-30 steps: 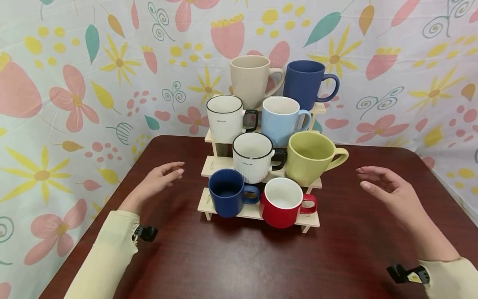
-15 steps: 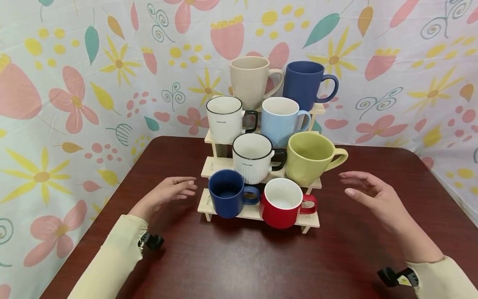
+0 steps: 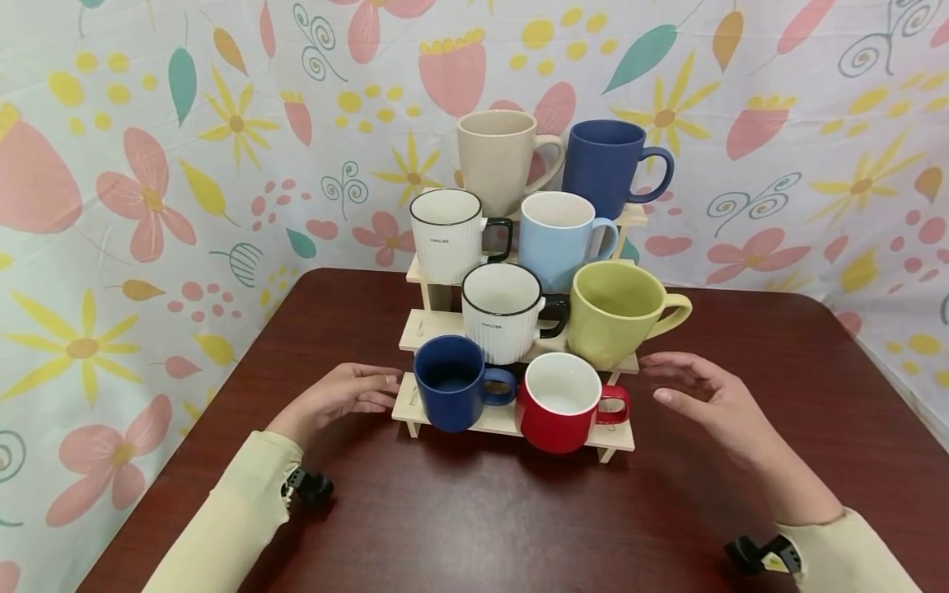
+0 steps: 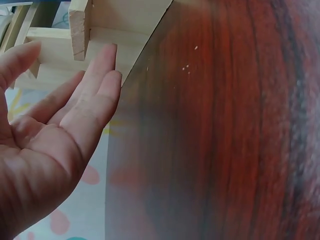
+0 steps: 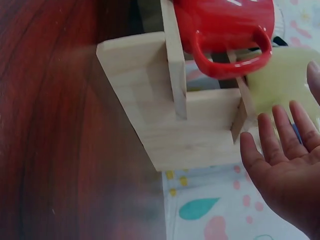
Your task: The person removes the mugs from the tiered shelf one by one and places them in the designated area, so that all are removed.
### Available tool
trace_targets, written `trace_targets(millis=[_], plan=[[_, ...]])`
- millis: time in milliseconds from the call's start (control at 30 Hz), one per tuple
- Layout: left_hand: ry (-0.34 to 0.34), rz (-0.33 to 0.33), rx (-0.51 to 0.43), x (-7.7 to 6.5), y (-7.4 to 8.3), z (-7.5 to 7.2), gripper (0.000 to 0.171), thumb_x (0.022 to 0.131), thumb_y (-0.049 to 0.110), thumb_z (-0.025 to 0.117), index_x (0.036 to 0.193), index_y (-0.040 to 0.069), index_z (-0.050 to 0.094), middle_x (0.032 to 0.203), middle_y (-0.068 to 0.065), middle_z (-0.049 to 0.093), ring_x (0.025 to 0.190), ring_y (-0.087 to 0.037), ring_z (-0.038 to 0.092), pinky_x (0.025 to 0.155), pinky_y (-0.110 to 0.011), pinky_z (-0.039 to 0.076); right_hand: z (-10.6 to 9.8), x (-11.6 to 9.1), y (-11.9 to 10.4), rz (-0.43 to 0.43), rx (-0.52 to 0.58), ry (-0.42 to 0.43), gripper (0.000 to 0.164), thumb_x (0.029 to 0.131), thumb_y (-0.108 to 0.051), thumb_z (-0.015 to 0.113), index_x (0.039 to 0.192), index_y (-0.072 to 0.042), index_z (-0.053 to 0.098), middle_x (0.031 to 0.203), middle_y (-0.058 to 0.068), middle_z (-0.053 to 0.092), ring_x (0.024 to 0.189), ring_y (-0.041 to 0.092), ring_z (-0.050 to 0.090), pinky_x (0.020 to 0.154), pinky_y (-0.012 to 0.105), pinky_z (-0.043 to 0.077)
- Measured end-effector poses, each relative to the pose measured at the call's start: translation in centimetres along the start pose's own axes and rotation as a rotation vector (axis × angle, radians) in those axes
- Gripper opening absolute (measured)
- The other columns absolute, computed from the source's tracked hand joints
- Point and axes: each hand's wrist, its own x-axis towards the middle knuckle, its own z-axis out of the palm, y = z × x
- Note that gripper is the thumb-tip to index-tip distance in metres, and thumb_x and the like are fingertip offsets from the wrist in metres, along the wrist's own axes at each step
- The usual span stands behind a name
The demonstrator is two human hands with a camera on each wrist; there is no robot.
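Note:
A stepped wooden rack stands on the dark table, bearing several mugs. My left hand, fingers extended, has its fingertips right at the left end of the lowest shelf, close to the small blue mug. In the left wrist view its open palm faces the rack's side. On the other side my right hand hovers just off the rack, nearest the red mug and the green mug. The right wrist view shows that hand's fingers spread beside the rack's end panel. Both hands hold nothing.
Higher up stand two white mugs with black rims, a light blue mug, a beige mug and a tall blue mug. A flowered cloth hangs behind. The table extends in front of the rack.
Both hands have moved inward toward the rack, the left hand to the right and the right hand to the left. The mugs and rack have stayed in place.

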Motion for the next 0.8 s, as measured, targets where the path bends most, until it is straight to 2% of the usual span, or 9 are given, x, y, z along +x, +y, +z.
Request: trace_targets(millis=[167, 367, 467, 600, 800], plan=[[-0.002, -0.043, -0.001, 0.3, -0.3, 0.3, 0.059, 0.101, 0.015, 0.057, 0.147, -0.018, 0.039, 0.104, -0.001, 0.077, 0.085, -0.004, 0.074, 0.084, -0.023, 0.062, 0.9, 0.1, 0.2, 0.024, -0.002, -0.032, 0.039, 0.097, 0.004, 0.062, 0.132, -0.012, 0.062, 0.121, -0.022, 0.070, 0.110, -0.008, 0.066, 0.084, 0.013, 0.057], [0.011, -0.076, 0.033, 0.8, -0.3, 0.7, 0.060, 0.099, 0.013, 0.061, 0.145, -0.018, 0.042, 0.102, -0.004, 0.077, 0.086, -0.005, 0.073, 0.085, -0.026, 0.062, 1.6, 0.2, 0.3, 0.034, -0.027, -0.052, 0.033, 0.097, 0.001, 0.064, 0.130, -0.004, 0.062, 0.119, -0.021, 0.071, 0.108, -0.007, 0.066, 0.083, 0.016, 0.059], [0.013, -0.086, 0.050, 0.9, -0.1, 0.7, 0.057, 0.098, 0.011, 0.061, 0.144, -0.019, 0.044, 0.102, -0.007, 0.077, 0.084, -0.006, 0.073, 0.083, -0.026, 0.063, 2.0, 0.3, 0.3, 0.039, -0.048, -0.058, 0.033, 0.097, -0.001, 0.065, 0.130, -0.002, 0.062, 0.117, -0.024, 0.070, 0.105, -0.005, 0.066, 0.082, 0.016, 0.058], [0.005, -0.102, 0.067, 1.1, 0.1, 0.6, 0.055, 0.099, 0.011, 0.061, 0.143, -0.019, 0.045, 0.095, -0.003, 0.077, 0.080, -0.007, 0.073, 0.079, -0.025, 0.063, 2.4, 0.4, 0.4, 0.061, -0.069, -0.057, 0.031, 0.098, -0.004, 0.065, 0.129, -0.002, 0.063, 0.114, -0.028, 0.068, 0.100, -0.002, 0.066, 0.080, 0.017, 0.057], [-0.031, -0.121, 0.036, 1.5, 0.1, 0.4, 0.055, 0.101, 0.008, 0.058, 0.145, -0.020, 0.040, 0.088, 0.003, 0.074, 0.076, -0.006, 0.072, 0.076, -0.024, 0.063, 2.7, 0.6, 0.5, 0.062, -0.066, -0.064, 0.026, 0.097, -0.003, 0.065, 0.123, 0.000, 0.064, 0.109, -0.027, 0.068, 0.094, 0.000, 0.066, 0.078, 0.017, 0.058]])
